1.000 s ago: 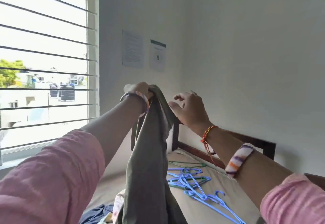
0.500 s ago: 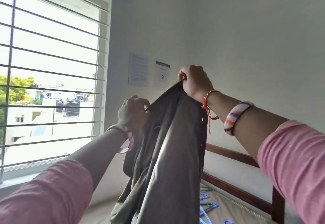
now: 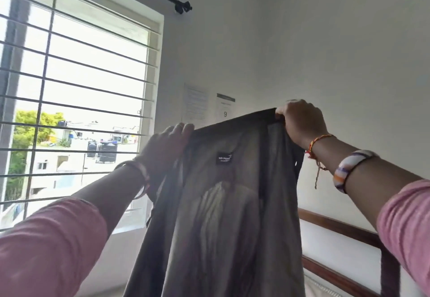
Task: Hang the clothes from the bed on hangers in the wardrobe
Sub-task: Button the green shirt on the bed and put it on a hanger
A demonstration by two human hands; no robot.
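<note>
Progress: early stage. One olive-grey garment [image 3: 223,203] is held up in the air and spread out; no hanger is on it and none is in view, nor is the wardrobe. Judged from this, threading a hanger and carrying the item to the wardrobe remain, as does any other clothing, which cannot be seen here.

Left hand [image 3: 166,150]: gripping the garment's upper left corner, fingers curled over the top edge. Right hand [image 3: 301,122]: fist closed on the upper right corner, held slightly higher than the left, so the top edge slopes up toward the right.

Position: the garment hangs between the two hands, to the right of the barred window [image 3: 74,101], below the two paper notices [image 3: 209,105] on the wall, and left of the wooden bed frame [image 3: 337,226], which sits just beside its right edge.

Orientation: long axis vertical. The top hem faces up, with a small dark label [image 3: 224,157] just beneath it, facing the camera; the body falls straight down and out of the bottom of the view. The lower end is not visible.
</note>
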